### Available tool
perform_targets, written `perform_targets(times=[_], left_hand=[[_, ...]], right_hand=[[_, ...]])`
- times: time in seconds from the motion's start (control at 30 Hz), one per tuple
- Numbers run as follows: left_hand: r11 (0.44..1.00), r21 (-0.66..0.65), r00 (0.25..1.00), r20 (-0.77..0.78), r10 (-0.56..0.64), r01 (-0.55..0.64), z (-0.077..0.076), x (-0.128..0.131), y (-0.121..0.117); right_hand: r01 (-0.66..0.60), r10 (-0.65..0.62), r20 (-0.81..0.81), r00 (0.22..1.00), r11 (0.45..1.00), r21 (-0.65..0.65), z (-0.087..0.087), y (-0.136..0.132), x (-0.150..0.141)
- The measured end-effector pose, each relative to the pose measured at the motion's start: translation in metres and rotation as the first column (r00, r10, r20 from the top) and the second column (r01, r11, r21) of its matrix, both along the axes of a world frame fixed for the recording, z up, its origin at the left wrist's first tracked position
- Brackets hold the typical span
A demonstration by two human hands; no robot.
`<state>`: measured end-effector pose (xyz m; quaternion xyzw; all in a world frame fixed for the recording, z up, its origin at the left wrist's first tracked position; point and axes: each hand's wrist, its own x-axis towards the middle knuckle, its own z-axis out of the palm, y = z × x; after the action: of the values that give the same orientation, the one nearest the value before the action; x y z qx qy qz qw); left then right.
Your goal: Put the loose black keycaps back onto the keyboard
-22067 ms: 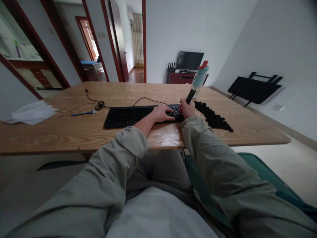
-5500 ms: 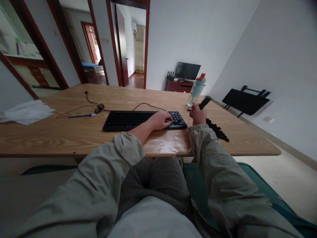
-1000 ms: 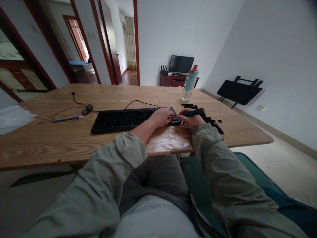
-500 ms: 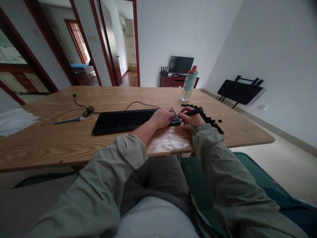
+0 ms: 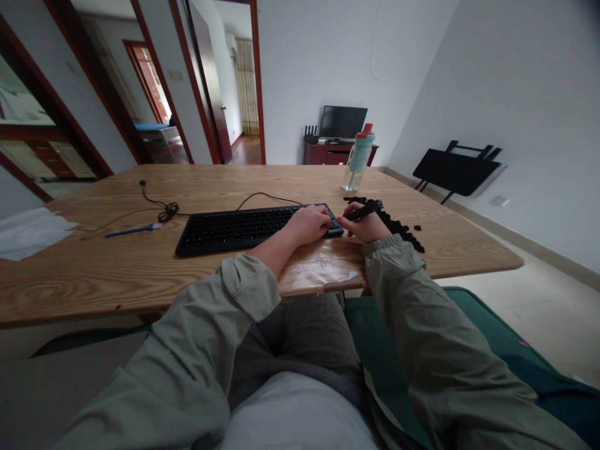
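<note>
A black keyboard [image 5: 229, 230] lies on the wooden table, its cable running off behind it. My left hand [image 5: 310, 224] bears on the right part of the keyboard, with its fingers bent and pressed to it. In my right hand [image 5: 368, 226], closed fingers grip a thick black pen-shaped tool [image 5: 364, 210], its rear end pointing up and right. The tool's front end is hidden by the fingers, close to the keyboard's right edge. Small black pieces, perhaps keycaps [image 5: 398, 229], lie heaped just beyond and right of my right hand.
A water bottle [image 5: 357, 159] with a red lid stands behind the black pieces. To the left lie a blue brush [image 5: 134, 230], a coiled cable [image 5: 167, 211] and white tissue [image 5: 35, 231]. Clear film [image 5: 319, 269] covers the table's front edge. A green seat [image 5: 473, 312] is below right.
My left fingers have shifted slightly on the keyboard, and its far right corner shows more. The black tool in my right hand has tilted up a little at its rear. The view has moved slightly.
</note>
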<state>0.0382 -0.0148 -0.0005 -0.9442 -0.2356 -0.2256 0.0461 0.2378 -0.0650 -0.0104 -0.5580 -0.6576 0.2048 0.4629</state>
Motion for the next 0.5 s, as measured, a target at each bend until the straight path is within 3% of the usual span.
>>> perform_targets(times=[0.27,0.5], left_hand=[[0.999,-0.044,0.999,0.036,0.025,-0.023,0.001,-0.004,0.002],[0.991,-0.095,0.995,0.021,0.100,-0.098,-0.003,-0.005,0.007]], right_hand=[[-0.025,-0.062,0.355,0.933,0.972,0.234,-0.013,-0.026,-0.004],[0.028,-0.094,0.351,0.932,0.982,0.188,-0.005,-0.018,-0.005]])
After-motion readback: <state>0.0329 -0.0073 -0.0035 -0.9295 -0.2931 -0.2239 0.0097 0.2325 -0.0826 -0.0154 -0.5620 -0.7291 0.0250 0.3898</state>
